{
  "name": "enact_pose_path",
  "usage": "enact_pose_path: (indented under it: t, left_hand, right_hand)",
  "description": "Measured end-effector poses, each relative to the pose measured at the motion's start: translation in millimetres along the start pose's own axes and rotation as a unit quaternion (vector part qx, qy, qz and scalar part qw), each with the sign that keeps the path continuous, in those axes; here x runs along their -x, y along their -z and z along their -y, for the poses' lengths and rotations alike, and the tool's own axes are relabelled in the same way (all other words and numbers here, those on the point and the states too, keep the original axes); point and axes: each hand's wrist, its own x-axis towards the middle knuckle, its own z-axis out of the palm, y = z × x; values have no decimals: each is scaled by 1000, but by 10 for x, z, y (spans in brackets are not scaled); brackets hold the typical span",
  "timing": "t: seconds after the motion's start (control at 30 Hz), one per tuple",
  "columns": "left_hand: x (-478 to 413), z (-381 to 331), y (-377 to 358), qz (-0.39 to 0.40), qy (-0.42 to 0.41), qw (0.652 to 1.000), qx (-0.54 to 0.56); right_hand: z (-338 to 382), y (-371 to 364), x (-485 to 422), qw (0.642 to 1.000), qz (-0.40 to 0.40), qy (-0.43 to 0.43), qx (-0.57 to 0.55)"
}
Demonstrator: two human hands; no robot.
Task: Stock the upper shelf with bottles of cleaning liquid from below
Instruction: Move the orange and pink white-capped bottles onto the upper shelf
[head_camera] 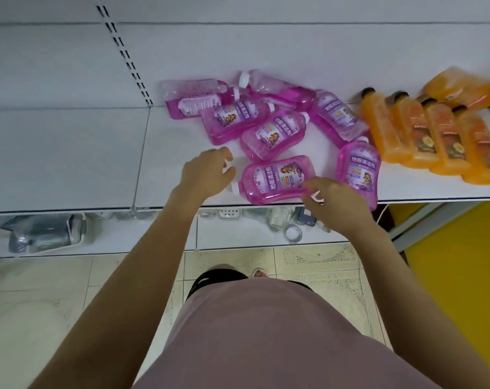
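Pink bottle [277,179] flat between open hands [206,172]

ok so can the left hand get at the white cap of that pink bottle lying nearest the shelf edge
Probably yes. The left hand hovers open right beside the white cap of the nearest pink bottle, with only bare shelf between them. The right hand is at the bottle's other end, not blocking.

Glossy translucent plastic pink bottles [277,179] on matt white painted-metal shelf [69,153]
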Motion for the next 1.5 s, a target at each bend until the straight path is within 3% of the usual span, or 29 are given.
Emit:
enact_pose_path:
  t: [0.13,0.33,0.47,0.7,0.93,1.17,1.37,1.5]
  left_hand:
    - [-535,-206,36,-37,-58,998,-6]
    - [-944,-198,-115,101,-102,989,-27]
    - [-907,-105,-217,107,-105,988,-42]
    - [-800,-24,-186,112,-87,990,-5]
    - [-795,-115,-47,120,-53,990,59]
    - [-1039,-288,-10,215,33,973,73]
    - [-918,-271,167,91,22,990,102]
    - [-616,-5,353,-27,101,951,290]
  right_hand:
    - [79,78,-250,1000,-13,17,18]
    - [108,-15,-577,996,58,64,33]
    - [54,-105,-627,990,119,44,53]
    - [-44,-217,-386,997,66,22,30]
    - [-45,-170,-398,993,107,24,46]
    - [-28,-112,-474,983,157,30,90]
    - [-71,-86,-584,981,162,51,93]
    - [-102,-130,-661,976,169,49,127]
